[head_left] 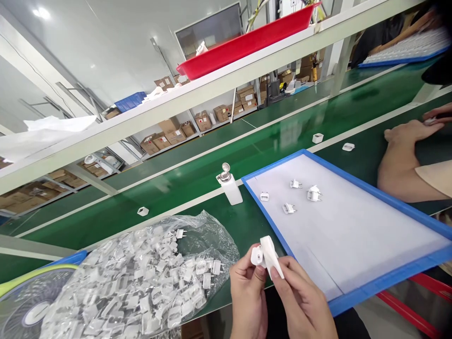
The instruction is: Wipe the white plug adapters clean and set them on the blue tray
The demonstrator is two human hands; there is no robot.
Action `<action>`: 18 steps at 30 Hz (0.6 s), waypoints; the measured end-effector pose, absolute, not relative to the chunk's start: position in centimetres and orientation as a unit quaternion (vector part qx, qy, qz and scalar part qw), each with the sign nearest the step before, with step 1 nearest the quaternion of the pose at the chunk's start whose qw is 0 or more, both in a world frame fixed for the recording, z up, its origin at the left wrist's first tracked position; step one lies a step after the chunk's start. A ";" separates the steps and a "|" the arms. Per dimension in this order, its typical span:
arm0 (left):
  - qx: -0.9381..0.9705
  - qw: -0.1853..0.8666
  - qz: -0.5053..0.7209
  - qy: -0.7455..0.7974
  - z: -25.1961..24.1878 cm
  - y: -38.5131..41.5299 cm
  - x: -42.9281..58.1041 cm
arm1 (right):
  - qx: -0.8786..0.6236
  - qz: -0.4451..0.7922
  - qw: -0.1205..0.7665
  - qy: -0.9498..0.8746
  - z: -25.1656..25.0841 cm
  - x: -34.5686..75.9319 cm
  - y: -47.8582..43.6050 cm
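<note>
Just in front of me, my left hand point(249, 287) pinches a small white plug housing point(257, 255) between thumb and fingers. My right hand point(300, 292) grips a white folded strip that looks like a wiping cloth point(270, 254) and presses it against the housing's side. To the left lies a clear plastic bag point(208, 230) spread open, heaped with white plug housings point(141, 278), some showing two pins. Right of my hands is a white tray with a blue rim point(339, 193). Several white plug pieces point(289, 208) rest near its far left side.
A white pump bottle point(231, 188) with a metal lid stands beyond my hands. Single white housings point(142, 211) lie on the green conveyor belt point(197, 174). A red bin point(247, 42) sits on the shelf above. At right is a co-worker's arm point(399, 155); a fan point(35, 306) is lower left.
</note>
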State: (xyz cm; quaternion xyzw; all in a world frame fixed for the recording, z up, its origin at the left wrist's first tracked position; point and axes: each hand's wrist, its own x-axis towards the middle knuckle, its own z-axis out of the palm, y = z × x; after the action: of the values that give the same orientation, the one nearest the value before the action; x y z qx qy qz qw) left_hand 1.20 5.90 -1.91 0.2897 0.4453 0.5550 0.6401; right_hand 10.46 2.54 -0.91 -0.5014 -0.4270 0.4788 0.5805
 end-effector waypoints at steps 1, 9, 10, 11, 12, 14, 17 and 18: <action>0.329 0.606 0.550 0.471 -2.1 6.3 0.8 | -0.499 0.491 0.573 -0.426 -1.4 10.4 3.0; 0.608 0.364 0.344 0.616 -2.6 8.6 -3.6 | -0.536 0.486 0.569 -0.391 -4.8 9.3 5.3; 0.617 0.368 0.323 0.616 -2.6 8.6 -3.8 | -0.539 0.482 0.571 -0.389 -5.0 9.2 5.3; 0.628 0.371 0.304 0.613 -2.7 8.5 -3.9 | -0.541 0.480 0.571 -0.387 -5.1 9.2 5.4; 0.641 0.368 0.288 0.609 -2.9 8.5 -4.1 | -0.543 0.479 0.571 -0.386 -5.3 9.3 5.5; 0.672 0.338 0.266 0.603 -3.5 8.4 -4.4 | -0.548 0.479 0.570 -0.382 -5.7 9.5 5.7; 0.708 0.270 0.263 0.597 -4.8 8.4 -5.1 | -0.556 0.477 0.568 -0.376 -6.4 9.9 5.9; 0.716 0.250 0.275 0.591 -5.1 8.4 -5.3 | -0.560 0.475 0.568 -0.373 -6.6 10.0 5.9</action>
State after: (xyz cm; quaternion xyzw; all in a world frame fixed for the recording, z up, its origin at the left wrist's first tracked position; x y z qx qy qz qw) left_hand -5.26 8.43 -5.11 0.7157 0.5912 0.2749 0.2503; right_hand 9.99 5.90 -6.56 -0.5598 -0.3732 0.4746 0.5676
